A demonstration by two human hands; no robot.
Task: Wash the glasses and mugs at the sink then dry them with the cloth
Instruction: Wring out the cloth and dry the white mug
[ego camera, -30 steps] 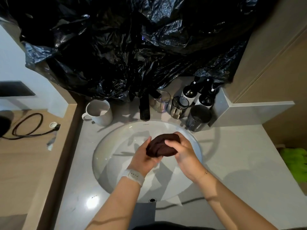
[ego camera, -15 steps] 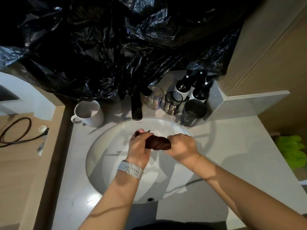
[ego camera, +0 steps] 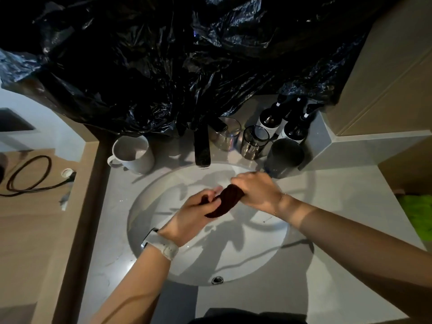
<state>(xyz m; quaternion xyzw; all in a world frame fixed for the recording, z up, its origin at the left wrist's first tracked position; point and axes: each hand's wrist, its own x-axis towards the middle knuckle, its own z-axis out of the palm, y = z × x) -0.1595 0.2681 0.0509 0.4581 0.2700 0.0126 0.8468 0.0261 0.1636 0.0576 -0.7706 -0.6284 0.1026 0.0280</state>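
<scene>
Over the white sink point(ego camera: 163, 258), a dark brown cloth point(ego camera: 228, 202) is twisted into a roll between my two hands. My left hand point(ego camera: 191, 216) grips its lower end and my right hand point(ego camera: 257, 192) is closed around its upper end. A white mug point(ego camera: 132, 154) stands at the back left of the basin. Right of the black faucet point(ego camera: 202, 146) stand a clear glass point(ego camera: 228, 134), a smoky glass point(ego camera: 254, 141) and a dark glass point(ego camera: 284, 157) in a row.
Three dark bottles point(ego camera: 280, 118) stand behind the glasses against a grey ledge. A crumpled black plastic sheet point(ego camera: 175, 59) hangs over the back of the counter. A black cable point(ego camera: 28, 174) lies on the wooden surface at left. Something bright green point(ego camera: 418, 213) sits at far right.
The cloth went from a bunched ball to a twisted roll. My right hand has risen toward the dark glass and my left hand has dropped, so the roll now slants.
</scene>
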